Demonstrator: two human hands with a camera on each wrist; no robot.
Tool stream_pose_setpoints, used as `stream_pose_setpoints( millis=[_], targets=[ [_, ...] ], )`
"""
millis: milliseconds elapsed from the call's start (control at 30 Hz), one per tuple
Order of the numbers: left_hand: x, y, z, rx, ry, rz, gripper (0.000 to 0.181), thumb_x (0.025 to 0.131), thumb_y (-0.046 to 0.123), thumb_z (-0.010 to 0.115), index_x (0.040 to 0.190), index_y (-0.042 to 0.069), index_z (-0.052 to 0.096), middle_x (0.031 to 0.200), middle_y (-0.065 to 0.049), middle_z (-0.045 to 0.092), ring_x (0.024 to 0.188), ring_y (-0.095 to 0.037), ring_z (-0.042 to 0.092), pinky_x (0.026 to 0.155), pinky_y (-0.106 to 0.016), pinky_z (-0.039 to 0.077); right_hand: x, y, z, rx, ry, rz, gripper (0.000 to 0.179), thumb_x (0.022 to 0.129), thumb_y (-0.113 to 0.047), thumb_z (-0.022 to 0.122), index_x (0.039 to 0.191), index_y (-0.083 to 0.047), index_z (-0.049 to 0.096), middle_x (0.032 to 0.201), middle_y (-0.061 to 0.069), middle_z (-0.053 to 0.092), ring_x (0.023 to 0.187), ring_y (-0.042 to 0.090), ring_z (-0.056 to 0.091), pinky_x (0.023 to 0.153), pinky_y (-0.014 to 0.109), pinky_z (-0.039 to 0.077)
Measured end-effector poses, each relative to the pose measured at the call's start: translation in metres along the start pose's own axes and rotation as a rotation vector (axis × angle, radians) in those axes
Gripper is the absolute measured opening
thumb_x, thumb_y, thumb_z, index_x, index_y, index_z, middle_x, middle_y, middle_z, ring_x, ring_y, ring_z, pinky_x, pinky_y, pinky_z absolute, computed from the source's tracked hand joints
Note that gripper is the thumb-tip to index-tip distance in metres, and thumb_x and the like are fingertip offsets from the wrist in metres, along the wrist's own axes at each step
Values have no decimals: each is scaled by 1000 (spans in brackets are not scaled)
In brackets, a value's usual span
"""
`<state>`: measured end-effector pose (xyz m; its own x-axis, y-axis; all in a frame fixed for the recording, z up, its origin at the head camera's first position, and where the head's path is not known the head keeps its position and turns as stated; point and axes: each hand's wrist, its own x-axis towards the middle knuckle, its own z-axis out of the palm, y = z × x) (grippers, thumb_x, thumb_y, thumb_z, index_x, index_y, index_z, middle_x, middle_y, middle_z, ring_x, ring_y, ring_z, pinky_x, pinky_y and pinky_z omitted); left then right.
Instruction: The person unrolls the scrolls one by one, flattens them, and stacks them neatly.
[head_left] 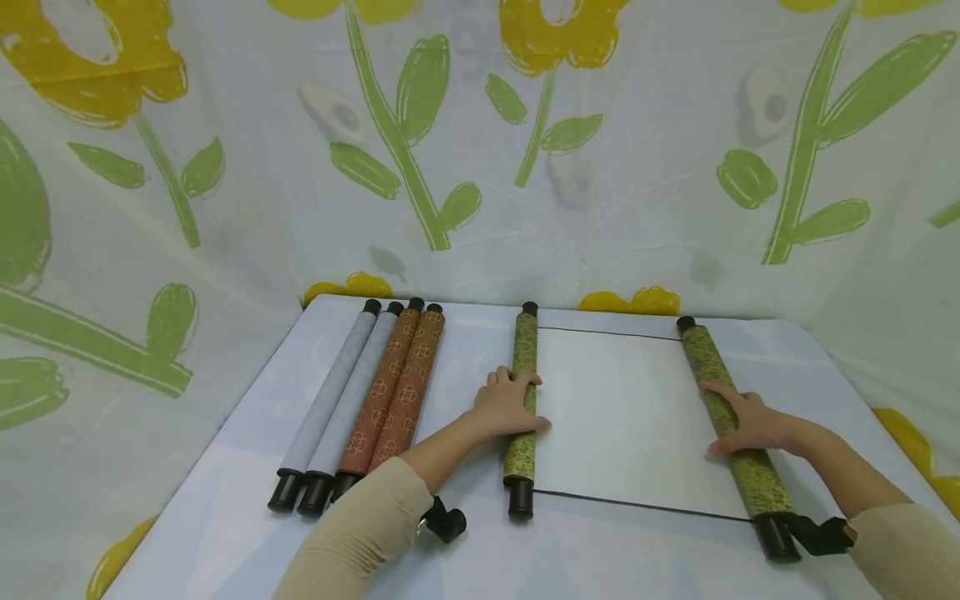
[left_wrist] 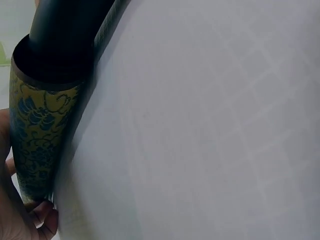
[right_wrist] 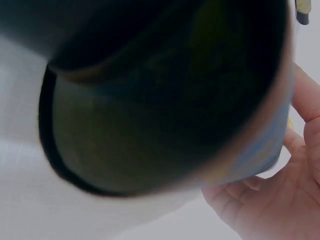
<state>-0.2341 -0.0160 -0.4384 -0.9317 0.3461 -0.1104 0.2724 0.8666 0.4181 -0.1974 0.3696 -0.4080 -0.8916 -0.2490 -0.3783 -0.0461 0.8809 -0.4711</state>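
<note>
A hanging scroll with green-and-yellow patterned backing lies partly unrolled, its white sheet (head_left: 622, 408) spread between two rolls with black end knobs. My left hand (head_left: 502, 406) grips the narrower left roll (head_left: 522, 342), fingers over the far part and thumb nearer me. On the right, my right hand (head_left: 757, 425) holds the slanting right roll (head_left: 757, 483) between thumb and fingers. The left wrist view has the patterned roll (left_wrist: 40, 125) with fingers (left_wrist: 46, 220) at its side. Close up in the right wrist view, the roll's open end (right_wrist: 125, 145) covers part of the right hand (right_wrist: 285, 195).
Left of the hands lie two grey scrolls (head_left: 330, 392) and two reddish-brown flowered scrolls (head_left: 401, 383), side by side. My left forearm passes over their near ends. A flower-printed curtain (head_left: 600, 208) hangs behind the white table (head_left: 585, 558).
</note>
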Motion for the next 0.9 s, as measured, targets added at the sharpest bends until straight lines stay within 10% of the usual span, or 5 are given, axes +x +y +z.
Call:
stream_pose_setpoints(
  millis=[600,900],
  targets=[
    [-4,-9,-4,-4,13,-6,64,75,33,64,137,31,46,120,-17,41,91,-23,39,61,-32,36,-10,8,-3,44,27,-2,99,79,-27,74,146,7,8,126,51,4,116,66,9,83,75,25],
    [-1,-15,-4,-224,51,-79,54,78,22,64,130,24,48,112,-16,36,62,-20,44,49,-31,36,-9,8,-7,7,-9,36,91,79,-18,69,146,7,12,122,53,14,112,64,22,81,67,33]
  ],
)
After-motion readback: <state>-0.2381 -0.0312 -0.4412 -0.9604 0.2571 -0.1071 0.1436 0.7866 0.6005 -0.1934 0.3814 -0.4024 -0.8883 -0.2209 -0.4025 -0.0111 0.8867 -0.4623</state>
